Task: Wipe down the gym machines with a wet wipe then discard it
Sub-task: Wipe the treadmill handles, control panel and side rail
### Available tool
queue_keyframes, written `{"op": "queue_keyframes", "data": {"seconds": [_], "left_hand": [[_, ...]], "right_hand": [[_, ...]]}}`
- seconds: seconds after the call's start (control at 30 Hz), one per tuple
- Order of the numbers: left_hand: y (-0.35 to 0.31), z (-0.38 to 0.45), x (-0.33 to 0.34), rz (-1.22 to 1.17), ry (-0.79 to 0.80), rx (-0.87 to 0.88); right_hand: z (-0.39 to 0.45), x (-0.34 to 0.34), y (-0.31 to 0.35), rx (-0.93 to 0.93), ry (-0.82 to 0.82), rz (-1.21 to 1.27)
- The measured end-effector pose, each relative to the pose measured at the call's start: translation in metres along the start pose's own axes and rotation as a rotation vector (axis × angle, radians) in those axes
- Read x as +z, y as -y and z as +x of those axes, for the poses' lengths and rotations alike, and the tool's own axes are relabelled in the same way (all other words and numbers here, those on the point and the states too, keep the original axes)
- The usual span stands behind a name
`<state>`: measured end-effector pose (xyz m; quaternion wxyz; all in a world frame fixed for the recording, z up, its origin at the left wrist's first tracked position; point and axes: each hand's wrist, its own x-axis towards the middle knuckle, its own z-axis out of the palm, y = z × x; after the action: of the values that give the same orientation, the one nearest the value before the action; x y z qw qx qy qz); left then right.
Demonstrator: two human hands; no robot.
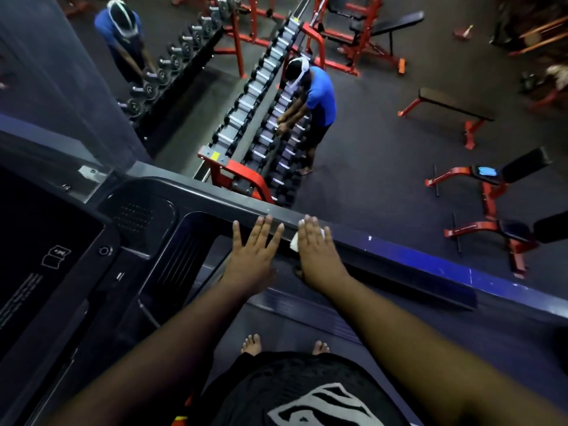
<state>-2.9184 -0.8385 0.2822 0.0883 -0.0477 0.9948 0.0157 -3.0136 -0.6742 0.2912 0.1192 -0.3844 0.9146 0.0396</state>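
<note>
I stand on a treadmill and look down over its dark side rail. My right hand lies flat on the rail with straight fingers, pressing a white wet wipe whose edges show at the left side and fingertips. My left hand rests flat beside it with fingers spread on the rail's inner edge, holding nothing. The two hands lie a small gap apart.
The treadmill console with a dark screen fills the left. Beyond the rail a person in a blue shirt bends over a red dumbbell rack. Red benches stand on the dark floor at the right. A mirror is at upper left.
</note>
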Motion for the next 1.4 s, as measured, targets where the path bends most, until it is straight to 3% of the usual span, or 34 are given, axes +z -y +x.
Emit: {"op": "queue_keyframes", "data": {"seconds": [0.1,0.4,0.6,0.7,0.83,1.0,1.13,1.27,1.4], "left_hand": [[-0.010,0.000,0.001,0.008,-0.022,0.070],[-0.082,0.008,0.008,-0.019,-0.014,0.105],[-0.141,0.014,0.001,0.025,-0.010,0.181],[-0.168,0.014,0.004,0.034,0.022,0.216],[-0.186,0.013,0.006,-0.025,0.068,0.121],[-0.205,0.014,0.000,0.005,0.104,0.064],[-0.223,0.013,-0.004,0.031,0.117,0.032],[-0.228,0.012,-0.009,0.024,0.105,0.028],[-0.225,0.011,-0.010,-0.001,0.112,0.035]], "right_hand": [[0.000,-0.008,-0.005,-0.029,0.012,0.081],[-0.095,0.031,-0.160,0.102,-0.088,0.068],[-0.092,0.034,-0.130,0.016,-0.081,0.095],[-0.122,0.045,-0.155,-0.045,-0.085,0.055],[-0.169,0.061,-0.211,0.016,-0.188,0.071],[-0.153,0.049,-0.214,0.135,-0.079,0.072],[-0.134,0.032,-0.187,0.024,-0.033,0.110],[-0.155,0.045,-0.206,-0.107,-0.058,0.026],[-0.187,0.062,-0.240,-0.009,-0.140,0.086]]}}
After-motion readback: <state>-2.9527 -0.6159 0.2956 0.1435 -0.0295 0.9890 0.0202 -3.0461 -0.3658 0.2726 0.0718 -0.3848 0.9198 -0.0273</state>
